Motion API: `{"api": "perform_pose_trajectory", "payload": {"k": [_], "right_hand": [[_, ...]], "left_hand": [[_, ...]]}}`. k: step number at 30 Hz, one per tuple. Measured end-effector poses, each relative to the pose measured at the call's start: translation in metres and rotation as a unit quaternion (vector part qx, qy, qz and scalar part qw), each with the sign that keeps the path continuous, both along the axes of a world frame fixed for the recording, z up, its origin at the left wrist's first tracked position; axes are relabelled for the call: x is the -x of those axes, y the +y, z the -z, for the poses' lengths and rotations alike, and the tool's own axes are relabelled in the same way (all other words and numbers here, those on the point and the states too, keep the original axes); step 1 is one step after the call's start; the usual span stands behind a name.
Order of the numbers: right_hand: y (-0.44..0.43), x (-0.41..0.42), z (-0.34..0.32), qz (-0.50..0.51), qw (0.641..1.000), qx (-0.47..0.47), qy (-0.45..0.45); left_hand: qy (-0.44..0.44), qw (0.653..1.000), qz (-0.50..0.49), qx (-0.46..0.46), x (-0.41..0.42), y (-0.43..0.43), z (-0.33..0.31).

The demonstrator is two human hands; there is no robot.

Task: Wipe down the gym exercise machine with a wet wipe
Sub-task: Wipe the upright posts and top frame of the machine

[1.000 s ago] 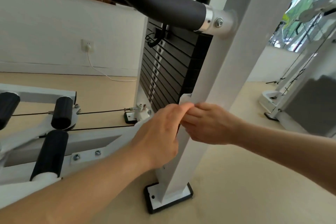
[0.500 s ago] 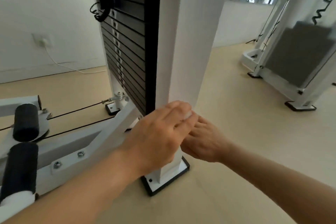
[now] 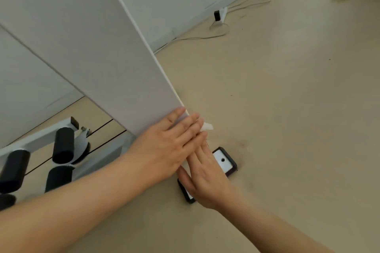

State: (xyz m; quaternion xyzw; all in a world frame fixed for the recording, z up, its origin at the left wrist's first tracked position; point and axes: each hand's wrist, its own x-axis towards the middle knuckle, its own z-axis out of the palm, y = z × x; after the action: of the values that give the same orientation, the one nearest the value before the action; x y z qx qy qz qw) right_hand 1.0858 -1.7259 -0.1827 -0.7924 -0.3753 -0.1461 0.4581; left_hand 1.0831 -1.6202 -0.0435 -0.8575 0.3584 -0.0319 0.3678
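Two hands, the left hand and right hand, fingers straight and laid flat, press a wet wipe against the corner of the machine's white upright post, just above its black-edged base plate. Held by pressure alone, the wipe could slip free and drop to the floor.

left hand & right hand slid down post to nr base plate, fingers flattened, wipe tip now showing
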Motion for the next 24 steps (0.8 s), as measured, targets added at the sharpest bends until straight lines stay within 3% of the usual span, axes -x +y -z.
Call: {"api": "perform_pose_trajectory", "payload": {"k": [2, 4, 8, 11, 16, 18, 21, 24], "right_hand": [[-0.007, 0.002, 0.016, -0.03, 0.99, -0.069, 0.118], [-0.016, -0.003, 0.031, -0.033, 0.956, -0.121, 0.266], [-0.028, -0.018, 0.068, -0.027, 0.93, -0.037, 0.365], [-0.027, -0.019, 0.061, -0.029, 0.913, -0.046, 0.404], [-0.007, -0.025, 0.005, -0.103, 0.9, -0.224, 0.359], [-0.011, -0.028, 0.021, -0.11, 0.907, -0.188, 0.36], [-0.027, -0.033, 0.042, -0.088, 0.894, -0.084, 0.431], [-0.018, -0.044, -0.006, -0.146, 0.907, -0.154, 0.363]], "left_hand": [[0.002, 1.0, -0.017, -0.014, -0.003, -0.004, 0.008], [-0.012, 0.999, -0.029, -0.014, -0.005, -0.006, 0.01], [-0.022, 0.999, -0.02, -0.026, -0.011, -0.013, 0.013], [-0.035, 0.997, 0.0, -0.075, -0.028, -0.021, 0.017], [-0.039, 0.992, 0.008, -0.116, -0.038, -0.028, 0.016], [-0.053, 0.992, -0.003, -0.115, -0.031, -0.028, 0.01], [-0.067, 0.993, -0.012, -0.092, -0.024, -0.023, -0.013], [-0.063, 0.995, -0.017, -0.076, -0.024, -0.02, -0.029]]}}
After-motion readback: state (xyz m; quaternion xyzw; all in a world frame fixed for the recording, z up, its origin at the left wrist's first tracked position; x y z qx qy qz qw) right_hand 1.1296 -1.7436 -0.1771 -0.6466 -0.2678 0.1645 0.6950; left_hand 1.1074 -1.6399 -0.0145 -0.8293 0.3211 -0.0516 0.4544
